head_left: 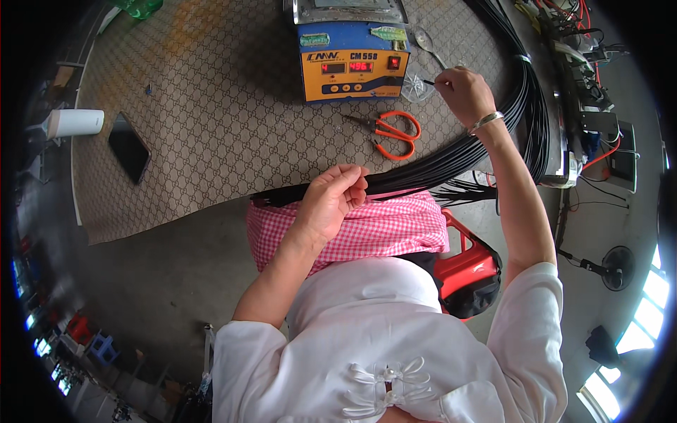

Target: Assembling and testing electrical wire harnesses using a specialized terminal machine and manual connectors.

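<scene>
My right hand (464, 95) is closed in a pinch at the table's right side. A thin black wire end (429, 82) pokes out from its fingertips, over a small see-through dish (416, 89) with whitish bits in it. Near the table's front edge, my left hand (333, 201) has its fingers curled and thumb pressed against them; what they hold, if anything, is hidden. It lies against a thick bundle of black cables (451, 158), which curves up along the right. Orange-handled scissors (398, 134) lie between my hands, handles toward the right.
A blue-and-yellow solder pot (354, 67) with a red display stands at the back. Beside it rests a metal spoon (427, 42). On the left are a phone (130, 146) and a white cup (76, 123). Pink checked cloth (381, 229) covers my lap, beside a red stool (469, 264).
</scene>
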A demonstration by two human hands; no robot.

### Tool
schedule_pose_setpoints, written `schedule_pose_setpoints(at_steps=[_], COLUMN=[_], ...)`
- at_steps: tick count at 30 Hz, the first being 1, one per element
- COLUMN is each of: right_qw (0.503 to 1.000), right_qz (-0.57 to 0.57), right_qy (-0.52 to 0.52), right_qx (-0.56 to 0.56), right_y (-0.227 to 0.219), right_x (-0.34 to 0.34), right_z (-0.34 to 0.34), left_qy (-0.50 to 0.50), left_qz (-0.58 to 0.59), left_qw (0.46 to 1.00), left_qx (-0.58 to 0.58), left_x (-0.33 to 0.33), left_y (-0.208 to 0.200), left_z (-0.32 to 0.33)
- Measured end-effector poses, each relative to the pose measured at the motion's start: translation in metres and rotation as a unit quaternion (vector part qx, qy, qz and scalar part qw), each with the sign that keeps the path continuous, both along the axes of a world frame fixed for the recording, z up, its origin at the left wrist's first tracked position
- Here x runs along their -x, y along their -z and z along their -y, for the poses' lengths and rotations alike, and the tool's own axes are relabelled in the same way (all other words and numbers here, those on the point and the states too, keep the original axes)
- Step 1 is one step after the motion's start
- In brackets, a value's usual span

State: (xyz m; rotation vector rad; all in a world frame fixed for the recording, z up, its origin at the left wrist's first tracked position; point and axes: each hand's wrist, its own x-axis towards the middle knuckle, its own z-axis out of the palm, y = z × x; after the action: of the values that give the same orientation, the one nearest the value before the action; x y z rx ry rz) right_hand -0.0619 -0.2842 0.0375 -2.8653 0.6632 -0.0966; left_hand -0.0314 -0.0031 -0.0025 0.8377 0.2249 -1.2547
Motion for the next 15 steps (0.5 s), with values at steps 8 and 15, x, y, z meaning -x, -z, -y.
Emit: schedule_pose_setpoints(at_steps=[8,15], right_qw=[0.998,0.975], right_qz=[-0.024,-0.052], right_qy=[-0.036,-0.093], right_qx=[0.048,0.195], right_y=[-0.016,-0.004], right_x=[-0.001,-0.009], right_z=[-0.003,-0.011], left_qy=[0.005,0.004], left_qz=[0.002,-0.007], left_qw=[1.000,1.000], left_qx=[0.016,0.022], left_x=[0.000,0.001], left_y=[0.002,0.007], left_z=[-0.003,-0.005])
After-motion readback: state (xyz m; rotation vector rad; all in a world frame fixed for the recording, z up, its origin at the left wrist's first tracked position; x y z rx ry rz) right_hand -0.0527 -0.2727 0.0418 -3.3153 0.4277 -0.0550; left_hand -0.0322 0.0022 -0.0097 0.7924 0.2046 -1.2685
